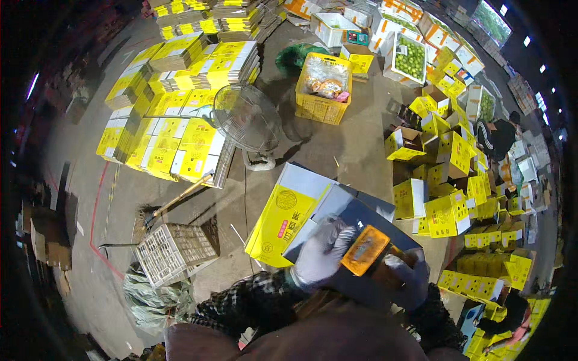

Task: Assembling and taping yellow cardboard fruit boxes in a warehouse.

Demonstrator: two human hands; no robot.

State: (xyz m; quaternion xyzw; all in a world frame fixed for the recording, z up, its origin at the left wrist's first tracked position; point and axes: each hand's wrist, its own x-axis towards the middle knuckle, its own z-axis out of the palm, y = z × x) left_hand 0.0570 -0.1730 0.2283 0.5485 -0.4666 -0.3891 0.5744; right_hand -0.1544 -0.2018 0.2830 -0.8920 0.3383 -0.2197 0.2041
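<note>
A yellow, white and dark flattened carton (280, 225) lies in front of me, partly beneath my hands. My left hand (325, 251), in a pale glove, is over the carton with its fingers curled together; what they hold, if anything, is hidden. Just right of it is a worn orange block-shaped tool (363, 250) with a dark rim. My right hand (410, 274), in a grey glove, is closed round the tool's brownish rear part. The tool's face is turned up, above the carton's dark panel (361, 213), and its exact kind cannot be made out.
A caged fan (247, 117) stands ahead, beside stacks of flat yellow cartons (198, 141). A yellow crate (322, 110) holds bagged things. On the left are a white slatted crate (171, 256) and a broom (180, 197). Open yellow cartons (445, 213) and green-fruit boxes (409, 58) fill the right; people work there.
</note>
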